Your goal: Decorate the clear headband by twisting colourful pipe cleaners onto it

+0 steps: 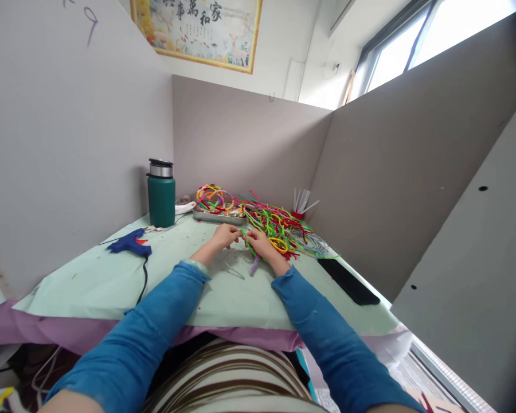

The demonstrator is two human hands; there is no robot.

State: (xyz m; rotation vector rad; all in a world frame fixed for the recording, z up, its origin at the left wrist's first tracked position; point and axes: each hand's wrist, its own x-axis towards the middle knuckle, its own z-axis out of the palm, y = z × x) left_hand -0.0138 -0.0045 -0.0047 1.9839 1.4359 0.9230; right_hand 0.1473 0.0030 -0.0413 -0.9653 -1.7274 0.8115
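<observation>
My left hand (226, 236) and my right hand (258, 243) meet over the middle of the table, fingers pinched together. Between them runs a green pipe cleaner (249, 245), its upper end at my fingertips. A purple fuzzy piece (254, 265) hangs below my right hand, apparently joined to the green one. Both hands are closed on the green strand; exactly how the fingertips grip it is too small to see. Below them, a thin bent wire (234, 271) lies on the table cover.
A heap of coloured pipe cleaners (275, 221) lies behind my right hand, beside a metal tray (219, 218) of finished-looking loops. A green bottle (161, 198) and blue glue gun (131, 244) stand left; a black phone-like slab (348, 281) lies right. Grey partitions (249, 137) enclose the table.
</observation>
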